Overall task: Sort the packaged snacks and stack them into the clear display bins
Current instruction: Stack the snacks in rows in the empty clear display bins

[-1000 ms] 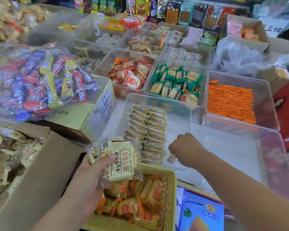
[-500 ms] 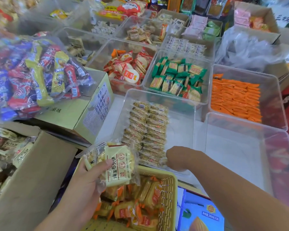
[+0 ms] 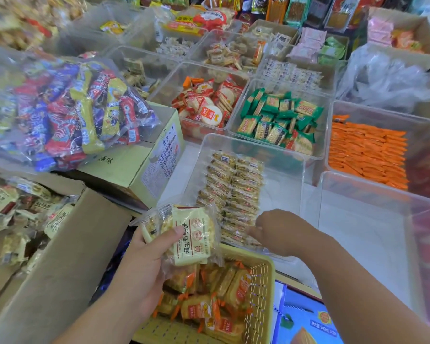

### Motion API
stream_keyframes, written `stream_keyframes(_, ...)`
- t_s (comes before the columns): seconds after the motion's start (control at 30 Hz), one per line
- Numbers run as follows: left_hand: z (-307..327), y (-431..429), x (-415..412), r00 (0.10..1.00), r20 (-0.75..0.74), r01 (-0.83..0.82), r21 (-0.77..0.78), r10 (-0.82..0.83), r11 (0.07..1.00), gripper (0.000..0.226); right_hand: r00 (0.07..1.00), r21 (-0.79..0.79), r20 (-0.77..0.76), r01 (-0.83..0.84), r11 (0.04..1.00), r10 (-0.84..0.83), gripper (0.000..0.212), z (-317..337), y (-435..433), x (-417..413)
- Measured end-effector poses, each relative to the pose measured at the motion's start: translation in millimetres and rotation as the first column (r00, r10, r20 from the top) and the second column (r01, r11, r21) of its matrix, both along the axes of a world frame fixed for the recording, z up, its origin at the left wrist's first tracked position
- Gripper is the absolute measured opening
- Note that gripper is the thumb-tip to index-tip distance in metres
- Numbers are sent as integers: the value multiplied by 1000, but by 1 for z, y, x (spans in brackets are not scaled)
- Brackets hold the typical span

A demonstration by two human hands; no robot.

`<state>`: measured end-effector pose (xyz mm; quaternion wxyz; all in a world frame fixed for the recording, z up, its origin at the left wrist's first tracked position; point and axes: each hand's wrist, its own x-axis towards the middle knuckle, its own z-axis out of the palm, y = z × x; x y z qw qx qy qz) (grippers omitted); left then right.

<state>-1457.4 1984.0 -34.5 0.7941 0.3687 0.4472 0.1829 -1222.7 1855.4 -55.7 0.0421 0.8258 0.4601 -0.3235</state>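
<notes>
Our right hand (image 3: 281,232) reaches into the near end of the clear bin (image 3: 287,155), at 5 o'clock of the stacked cracker rows (image 3: 233,192). Its fingertips are blurred and turned away, so we cannot tell whether they pinch a packet. At 7 o'clock our left hand (image 3: 144,264) grips pale yellow packets (image 3: 191,239), thumb across the front, above the yellow basket (image 3: 262,276), whose near edge is cut off. Bare bin floor lies at 3 o'clock of the rows.
</notes>
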Motion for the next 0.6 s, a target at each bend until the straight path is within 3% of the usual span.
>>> stream_keyframes(0.07, 1, -2, 3, 999, -32, 8, 50, -6, 999, 81, 964, 307, -212, 219, 926, -158, 49, 24, -6, -24)
stream_keyframes(0.13, 1, -5, 6, 998, -56, 33, 94, -28, 995, 82, 857, 430, -474, 424, 797, -200, 48, 40, -11, -55)
stream_keyframes(0.17, 2, -8, 8, 997, -60, 51, 109, -45, 993, 78, 836, 445, -516, 446, 776, -185, 51, 44, -13, -69)
stream_keyframes(0.33, 4, -21, 17, 996, -80, 48, 64, -42, 997, 66, 869, 588, -434, 472, 657, -237, 79, 28, -16, -102)
stream_keyframes(0.5, 6, -25, 21, 996, -78, 49, 102, -41, 994, 55, 886, 709, -265, 447, 545, -381, 71, 24, -19, -102)
stream_keyframes(0.6, 6, -25, 22, 994, -49, 99, 132, -93, 986, 58, 889, 728, -281, 443, 523, -363, 61, 21, -19, -104)
